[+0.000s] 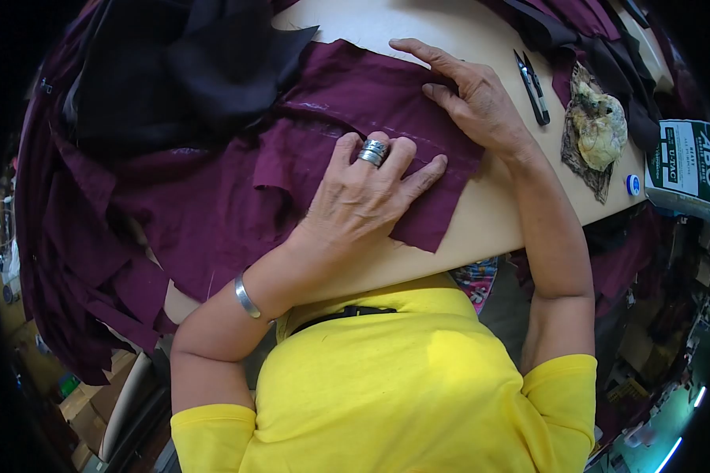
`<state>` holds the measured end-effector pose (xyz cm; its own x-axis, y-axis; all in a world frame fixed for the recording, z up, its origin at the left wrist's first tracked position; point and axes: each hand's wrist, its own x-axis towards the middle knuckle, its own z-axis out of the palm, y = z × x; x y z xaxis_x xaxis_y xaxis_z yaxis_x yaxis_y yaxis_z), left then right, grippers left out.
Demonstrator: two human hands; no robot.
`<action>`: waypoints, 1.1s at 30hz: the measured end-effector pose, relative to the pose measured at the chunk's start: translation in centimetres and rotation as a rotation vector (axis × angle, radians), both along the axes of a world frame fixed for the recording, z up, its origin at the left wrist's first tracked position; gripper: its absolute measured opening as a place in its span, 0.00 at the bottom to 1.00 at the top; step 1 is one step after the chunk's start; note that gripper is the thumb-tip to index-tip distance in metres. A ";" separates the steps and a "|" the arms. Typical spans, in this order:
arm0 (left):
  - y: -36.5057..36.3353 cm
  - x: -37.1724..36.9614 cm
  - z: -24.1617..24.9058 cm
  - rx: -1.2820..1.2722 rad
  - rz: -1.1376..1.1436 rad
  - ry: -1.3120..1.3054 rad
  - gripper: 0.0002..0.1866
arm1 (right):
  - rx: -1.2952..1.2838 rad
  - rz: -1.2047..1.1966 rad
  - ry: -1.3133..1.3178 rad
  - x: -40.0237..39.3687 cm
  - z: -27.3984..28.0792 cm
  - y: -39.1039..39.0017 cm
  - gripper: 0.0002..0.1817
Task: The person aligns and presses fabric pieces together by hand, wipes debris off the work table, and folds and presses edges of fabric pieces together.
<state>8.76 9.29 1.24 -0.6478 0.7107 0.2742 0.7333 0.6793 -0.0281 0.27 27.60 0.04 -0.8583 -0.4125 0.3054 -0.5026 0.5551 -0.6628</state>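
Observation:
A piece of maroon cloth (426, 197) lies on the pale tabletop, with whitish lines marked across it. My left hand (363, 185), wearing rings and a silver bracelet, presses on the middle of this cloth. Its fingers are curled down against the fabric beside a raised fold, while the thumb points right; the fingertips are hidden. Over the cloth's upper right edge is my right hand (477, 98), open, with forefinger and thumb spread apart and nothing visible between them. Black thread snips (533, 88) lie on the table to the right of it.
Black cloth (181, 79) is heaped over more maroon cloth (189, 213) at the left. On the right are a yellowish lump on a dark rag (596, 130), a small blue-and-white cap (633, 185) and a green-and-white ABC box (682, 165). The table's front edge (497, 248) runs before my body.

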 end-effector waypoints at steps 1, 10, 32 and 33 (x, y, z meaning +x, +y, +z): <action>0.2 0.1 0.2 -0.022 0.012 -0.009 0.26 | -0.003 0.006 0.033 0.0 -0.1 0.0 0.31; -1.6 -0.8 -1.2 0.283 0.074 -0.045 0.25 | -0.029 0.013 -0.067 0.0 0.0 0.3 0.29; -3.4 -0.7 -0.6 0.352 0.084 -0.048 0.18 | 0.578 0.183 -0.015 1.9 3.8 2.9 0.49; -3.6 -0.7 -0.7 0.340 0.080 -0.063 0.18 | 0.496 0.162 -0.017 1.2 3.6 2.4 0.50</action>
